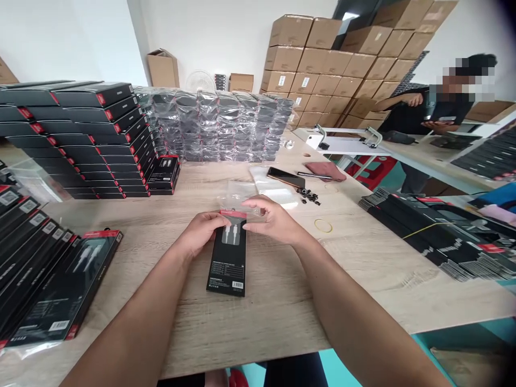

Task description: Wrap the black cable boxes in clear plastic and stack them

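A long black cable box [228,260] with a red top and a window showing white cable ends lies on the wooden table [282,301] in front of me. My left hand [201,231] grips its upper left edge. My right hand [271,219] pinches a clear plastic sleeve [237,199] over the box's top end. The sleeve covers only the red tip of the box.
Stacks of black boxes [92,134] stand at the left, more lie flat at the near left [44,279], and bagged boxes [217,126] stand behind. Clear sleeves [274,188], a phone [285,177], a rubber band [323,226] and small black parts lie right. A person [439,113] sits at the far right by cardboard cartons [334,64].
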